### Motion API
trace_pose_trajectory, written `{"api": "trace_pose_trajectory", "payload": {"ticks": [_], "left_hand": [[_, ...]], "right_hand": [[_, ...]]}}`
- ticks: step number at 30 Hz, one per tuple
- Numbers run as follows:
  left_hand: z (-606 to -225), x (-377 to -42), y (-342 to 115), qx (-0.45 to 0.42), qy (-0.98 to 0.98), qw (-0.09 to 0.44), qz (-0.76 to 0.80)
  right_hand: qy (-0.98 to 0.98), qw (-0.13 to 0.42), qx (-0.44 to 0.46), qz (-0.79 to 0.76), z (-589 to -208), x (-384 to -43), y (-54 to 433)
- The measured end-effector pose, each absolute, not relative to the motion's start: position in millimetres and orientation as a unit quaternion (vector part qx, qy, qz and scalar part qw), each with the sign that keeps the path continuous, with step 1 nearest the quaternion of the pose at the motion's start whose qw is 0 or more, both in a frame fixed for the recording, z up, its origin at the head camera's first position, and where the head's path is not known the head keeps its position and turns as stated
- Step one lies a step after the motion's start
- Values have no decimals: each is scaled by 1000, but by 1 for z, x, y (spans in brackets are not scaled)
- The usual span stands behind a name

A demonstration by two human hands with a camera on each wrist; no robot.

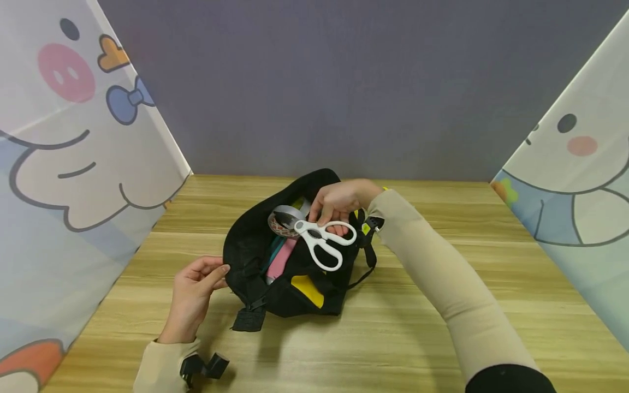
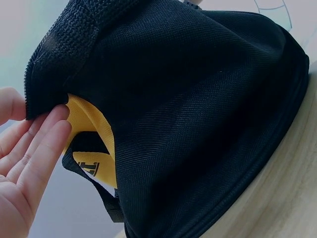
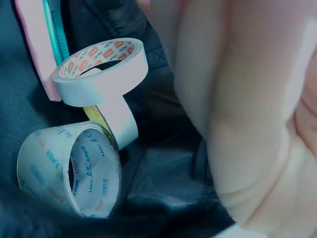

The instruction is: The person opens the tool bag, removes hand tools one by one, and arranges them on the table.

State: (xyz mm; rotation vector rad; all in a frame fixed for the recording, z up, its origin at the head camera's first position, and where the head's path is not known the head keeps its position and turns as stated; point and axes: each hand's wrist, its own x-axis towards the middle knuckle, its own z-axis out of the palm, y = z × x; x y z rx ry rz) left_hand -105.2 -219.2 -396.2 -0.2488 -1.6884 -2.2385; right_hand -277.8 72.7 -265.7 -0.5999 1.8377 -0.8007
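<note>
A black bag (image 1: pixel 241 234) with yellow inside lies open on the table. My left hand (image 1: pixel 194 289) pinches its left edge between thumb and fingers; in the left wrist view that hand (image 2: pixel 29 163) is at the zipped rim of the bag (image 2: pixel 198 109). Over the bag's opening, my right hand (image 1: pixel 336 204) holds white-handled scissors (image 1: pixel 316 234) near the pivot, blades pointing left. Inside the bag are a roll of tape (image 3: pixel 101 74), a wide clear tape roll (image 3: pixel 69 168), a pink item (image 3: pixel 37 44) and a teal one (image 3: pixel 57 34). The right wrist view does not show the scissors.
The bag stands on a wood-grain table (image 1: pixel 442 284). A grey panel (image 1: pixel 344 82) rises behind, with cartoon-printed panels at the left (image 1: pixel 64 164) and right (image 1: pixel 580 174). A black strap (image 1: pixel 368 262) hangs off the bag's right side.
</note>
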Motion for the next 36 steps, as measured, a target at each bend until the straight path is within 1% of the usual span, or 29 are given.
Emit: {"api": "trace_pose_trajectory", "payload": {"ticks": [6,12,19,24,31,36], "left_hand": [[-397,-105,-218,-83,-595,164,-782],[-397,-106,-218,-84,-597,165,-780],[-397,-106,-218,-88,-593,161,-784],[-397,-107,-217,-87,-589,152,-789],[-398,-106,-218,-91,-582,152,-794],[-399,-106,-219,-94,-580,151,-795]], "right_hand": [[747,508,-256,-343,-265,-271,85],[740,495,-278,-360,-263,-267,102],[722,480,-273,-417,-262,-261,128],[721,454,-265,-451,-263,-256,150],[724,396,-279,-491,-270,-254,190],[703,376,-294,-527,-274,-253,219]]}}
